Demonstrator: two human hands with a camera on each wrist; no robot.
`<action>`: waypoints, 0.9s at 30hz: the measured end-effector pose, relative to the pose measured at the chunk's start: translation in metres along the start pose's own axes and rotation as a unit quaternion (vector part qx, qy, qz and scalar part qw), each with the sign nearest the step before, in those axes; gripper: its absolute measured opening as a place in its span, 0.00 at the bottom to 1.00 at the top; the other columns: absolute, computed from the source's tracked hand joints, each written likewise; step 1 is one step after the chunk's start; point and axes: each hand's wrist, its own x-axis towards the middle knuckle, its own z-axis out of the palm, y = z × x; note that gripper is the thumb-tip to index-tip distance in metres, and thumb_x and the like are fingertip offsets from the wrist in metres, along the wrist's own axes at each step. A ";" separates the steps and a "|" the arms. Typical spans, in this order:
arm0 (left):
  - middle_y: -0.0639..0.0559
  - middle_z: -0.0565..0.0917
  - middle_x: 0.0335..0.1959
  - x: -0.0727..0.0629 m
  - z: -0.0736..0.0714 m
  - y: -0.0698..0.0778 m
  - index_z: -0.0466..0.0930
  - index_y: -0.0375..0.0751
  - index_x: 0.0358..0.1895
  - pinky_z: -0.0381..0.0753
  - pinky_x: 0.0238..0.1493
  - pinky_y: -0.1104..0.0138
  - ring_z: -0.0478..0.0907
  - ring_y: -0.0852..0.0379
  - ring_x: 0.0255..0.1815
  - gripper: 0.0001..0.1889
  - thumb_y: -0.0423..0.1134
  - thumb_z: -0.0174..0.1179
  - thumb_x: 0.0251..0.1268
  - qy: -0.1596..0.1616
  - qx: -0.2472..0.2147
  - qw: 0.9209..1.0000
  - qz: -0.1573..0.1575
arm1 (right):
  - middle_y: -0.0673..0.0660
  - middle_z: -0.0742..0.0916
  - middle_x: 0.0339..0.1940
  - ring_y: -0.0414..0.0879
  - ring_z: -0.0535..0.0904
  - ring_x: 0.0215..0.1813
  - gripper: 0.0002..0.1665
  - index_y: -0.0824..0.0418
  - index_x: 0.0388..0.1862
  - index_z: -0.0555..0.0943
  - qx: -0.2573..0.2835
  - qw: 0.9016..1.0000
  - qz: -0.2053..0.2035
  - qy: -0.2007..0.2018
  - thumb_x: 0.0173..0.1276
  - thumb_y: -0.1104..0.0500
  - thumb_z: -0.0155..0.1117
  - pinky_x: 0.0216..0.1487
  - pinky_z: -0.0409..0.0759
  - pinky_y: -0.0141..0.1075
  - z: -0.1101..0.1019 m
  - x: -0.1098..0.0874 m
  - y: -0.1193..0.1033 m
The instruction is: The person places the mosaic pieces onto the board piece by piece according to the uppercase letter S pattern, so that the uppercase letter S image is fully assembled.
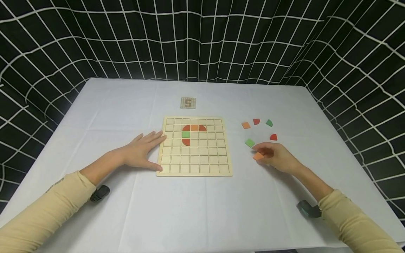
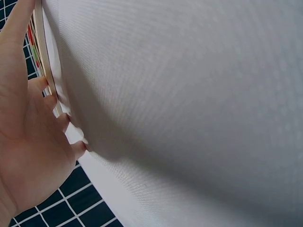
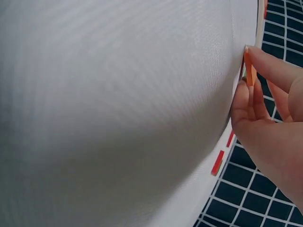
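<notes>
Fingers [image 1: 156, 142] splayed, left hand [image 1: 139, 151] touches board [image 1: 204, 160]; right hand [image 1: 280, 158] pinches orange tile [image 1: 258, 156].

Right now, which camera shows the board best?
The head view: the board lies flat, whole in frame, the left hand at its edge. The left wrist view shows it edge-on, partly hidden; the right wrist view, only a sliver.

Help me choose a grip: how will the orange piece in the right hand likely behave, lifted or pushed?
Probably stiff: the orange piece looks straight-edged, pinched by the right hand. Likely light, being small and thin. Flat faces make rolling unlikely.
</notes>
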 end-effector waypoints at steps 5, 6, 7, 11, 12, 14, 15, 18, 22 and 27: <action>0.43 0.43 0.77 0.000 0.000 -0.001 0.45 0.41 0.76 0.36 0.68 0.39 0.37 0.40 0.75 0.60 0.74 0.60 0.46 0.001 0.001 1.000 0.001 | 0.58 0.82 0.43 0.51 0.75 0.44 0.24 0.66 0.53 0.80 -0.017 1.000 -0.006 0.007 0.56 0.71 0.71 0.43 0.77 0.27 0.000 0.001 0.002; 0.43 0.43 0.77 0.000 0.000 -0.001 0.45 0.41 0.76 0.36 0.68 0.39 0.37 0.40 0.75 0.60 0.74 0.60 0.46 0.000 0.001 1.000 0.001 | 0.58 0.82 0.43 0.51 0.75 0.43 0.23 0.65 0.53 0.80 -0.020 1.000 -0.007 0.010 0.56 0.71 0.71 0.42 0.77 0.27 0.000 0.001 0.002; 0.43 0.43 0.77 0.000 0.000 -0.001 0.45 0.41 0.76 0.36 0.68 0.39 0.37 0.40 0.75 0.60 0.74 0.60 0.46 0.000 0.001 1.000 0.001 | 0.58 0.82 0.43 0.51 0.76 0.43 0.22 0.65 0.52 0.81 -0.024 1.000 -0.006 0.012 0.56 0.71 0.70 0.41 0.77 0.27 0.000 0.001 0.002; 0.43 0.43 0.77 0.000 0.000 -0.001 0.45 0.41 0.76 0.36 0.68 0.39 0.37 0.40 0.75 0.60 0.74 0.60 0.46 0.000 0.001 1.000 0.001 | 0.57 0.84 0.42 0.51 0.78 0.42 0.19 0.63 0.51 0.82 -0.035 0.999 0.003 0.020 0.59 0.70 0.68 0.38 0.79 0.29 0.000 0.001 0.003; 0.43 0.43 0.77 0.000 0.000 0.000 0.45 0.41 0.76 0.36 0.68 0.39 0.37 0.40 0.75 0.60 0.74 0.60 0.46 0.000 0.001 1.000 0.001 | 0.57 0.84 0.43 0.51 0.79 0.42 0.18 0.63 0.50 0.83 -0.035 0.999 0.008 0.021 0.60 0.69 0.68 0.37 0.80 0.30 -0.001 0.002 0.003; 0.43 0.43 0.77 0.000 0.000 0.000 0.45 0.41 0.76 0.36 0.68 0.39 0.37 0.40 0.75 0.60 0.74 0.60 0.46 0.000 0.001 1.000 0.000 | 0.57 0.84 0.43 0.52 0.79 0.42 0.17 0.62 0.50 0.83 -0.030 0.999 0.022 0.021 0.61 0.65 0.69 0.35 0.81 0.32 -0.002 0.002 0.002; 0.43 0.43 0.77 0.000 0.000 0.000 0.45 0.41 0.76 0.36 0.68 0.39 0.37 0.40 0.75 0.60 0.74 0.60 0.46 0.000 0.001 1.000 0.000 | 0.58 0.84 0.44 0.52 0.79 0.42 0.17 0.62 0.51 0.83 -0.026 0.999 0.031 0.021 0.62 0.63 0.69 0.34 0.82 0.33 -0.003 0.003 0.002; 0.43 0.43 0.77 0.000 0.000 0.000 0.45 0.41 0.76 0.36 0.68 0.39 0.37 0.40 0.75 0.60 0.74 0.60 0.46 0.000 0.002 1.000 0.000 | 0.59 0.84 0.47 0.51 0.80 0.41 0.19 0.62 0.52 0.82 -0.003 0.998 0.056 0.019 0.63 0.57 0.69 0.33 0.81 0.35 -0.007 0.004 0.001; 0.43 0.43 0.77 0.000 0.000 0.000 0.46 0.41 0.76 0.36 0.68 0.39 0.37 0.40 0.75 0.60 0.74 0.60 0.46 0.001 0.002 1.000 0.002 | 0.59 0.83 0.48 0.50 0.81 0.37 0.22 0.61 0.54 0.81 0.028 0.997 0.078 0.012 0.64 0.53 0.68 0.35 0.81 0.35 -0.012 0.007 0.001; 0.43 0.43 0.77 0.000 0.001 0.000 0.46 0.41 0.76 0.36 0.67 0.39 0.37 0.40 0.75 0.60 0.74 0.59 0.46 0.003 0.003 1.000 0.005 | 0.58 0.81 0.50 0.51 0.80 0.38 0.23 0.59 0.57 0.80 0.033 0.996 0.084 0.003 0.65 0.52 0.67 0.38 0.80 0.36 -0.015 0.011 -0.003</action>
